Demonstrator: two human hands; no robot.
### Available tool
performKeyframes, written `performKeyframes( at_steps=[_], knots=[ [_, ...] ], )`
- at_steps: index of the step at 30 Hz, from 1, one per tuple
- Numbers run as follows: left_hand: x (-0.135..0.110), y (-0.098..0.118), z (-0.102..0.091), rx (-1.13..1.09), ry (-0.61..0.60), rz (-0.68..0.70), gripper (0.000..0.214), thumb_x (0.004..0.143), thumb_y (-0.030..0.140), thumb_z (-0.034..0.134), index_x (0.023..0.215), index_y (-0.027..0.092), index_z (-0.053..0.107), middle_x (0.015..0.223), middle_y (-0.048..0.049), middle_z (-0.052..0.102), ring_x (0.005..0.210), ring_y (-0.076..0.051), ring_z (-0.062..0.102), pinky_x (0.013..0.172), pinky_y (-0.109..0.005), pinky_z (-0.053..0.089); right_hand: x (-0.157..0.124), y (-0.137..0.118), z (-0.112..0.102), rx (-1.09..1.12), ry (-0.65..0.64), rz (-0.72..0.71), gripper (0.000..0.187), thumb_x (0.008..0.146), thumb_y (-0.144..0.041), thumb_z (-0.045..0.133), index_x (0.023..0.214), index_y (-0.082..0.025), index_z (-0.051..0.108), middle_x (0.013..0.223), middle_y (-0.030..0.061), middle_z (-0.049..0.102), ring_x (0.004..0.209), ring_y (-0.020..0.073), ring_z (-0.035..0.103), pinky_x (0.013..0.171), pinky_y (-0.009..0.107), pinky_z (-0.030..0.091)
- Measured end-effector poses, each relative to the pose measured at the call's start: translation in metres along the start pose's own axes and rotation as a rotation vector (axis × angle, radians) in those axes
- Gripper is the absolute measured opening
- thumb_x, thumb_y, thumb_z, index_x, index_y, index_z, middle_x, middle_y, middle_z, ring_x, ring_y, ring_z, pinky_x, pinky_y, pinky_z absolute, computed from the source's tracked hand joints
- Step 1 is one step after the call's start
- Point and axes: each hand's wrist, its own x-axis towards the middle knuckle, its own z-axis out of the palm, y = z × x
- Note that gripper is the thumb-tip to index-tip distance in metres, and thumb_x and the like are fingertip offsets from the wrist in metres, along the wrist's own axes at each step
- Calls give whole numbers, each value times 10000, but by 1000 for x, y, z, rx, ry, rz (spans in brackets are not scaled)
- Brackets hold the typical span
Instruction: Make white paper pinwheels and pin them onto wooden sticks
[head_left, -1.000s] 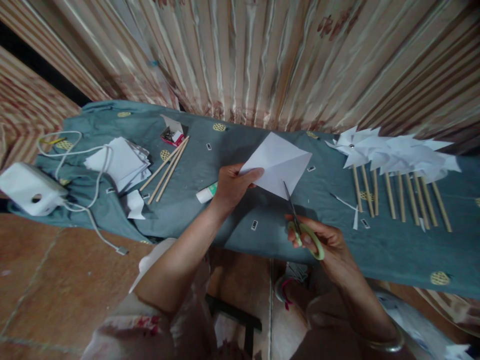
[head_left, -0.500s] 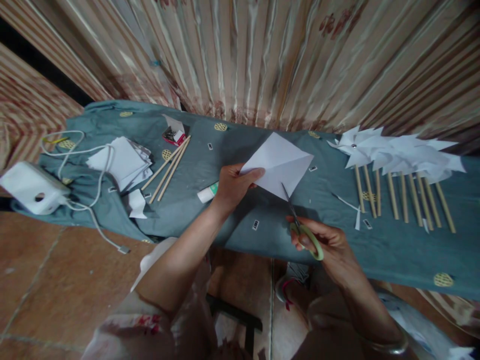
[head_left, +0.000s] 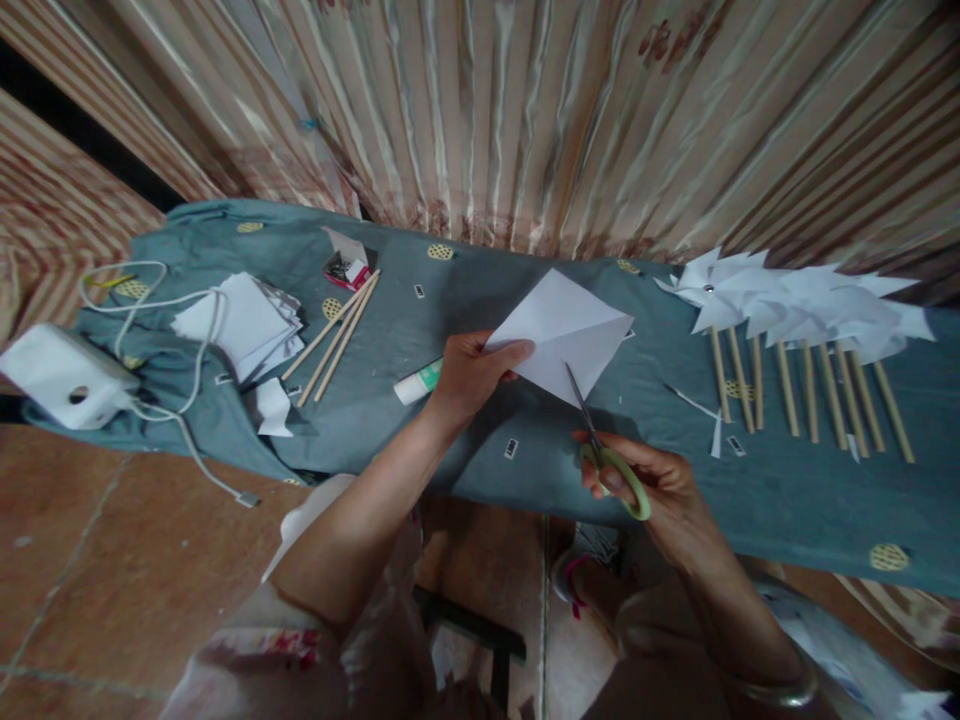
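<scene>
My left hand (head_left: 471, 375) pinches the left corner of a folded white paper square (head_left: 564, 325), holding it just above the teal cloth. My right hand (head_left: 654, 485) grips green-handled scissors (head_left: 606, 448). Their blades point up and touch the lower corner of the paper. Both hands are closed on what they hold.
A teal cloth (head_left: 420, 330) covers the table. On it lie a glue stick (head_left: 417, 382), loose wooden sticks (head_left: 339, 335), a stack of white paper (head_left: 238, 322), a small red box (head_left: 345, 270), a white device with cable (head_left: 61, 375), and a row of finished paper pinwheels on sticks (head_left: 802, 340). A striped curtain hangs behind.
The paper and both hands have shifted very slightly right and down; the scissor blades stay at the paper's lower corner.
</scene>
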Motion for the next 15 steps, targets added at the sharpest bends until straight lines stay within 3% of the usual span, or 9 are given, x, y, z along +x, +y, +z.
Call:
performKeyframes(
  at_steps=[15],
  knots=[
    [-2,1,1,-11,-20,-28,166,623,291,753,551,166,670,529,27,566,518,-84,493,492,-210,394,0,-1,2,30,23,48,389,589,-492,884,908,-280,814,620,-3,701,500,112,588,479,231,537]
  ],
)
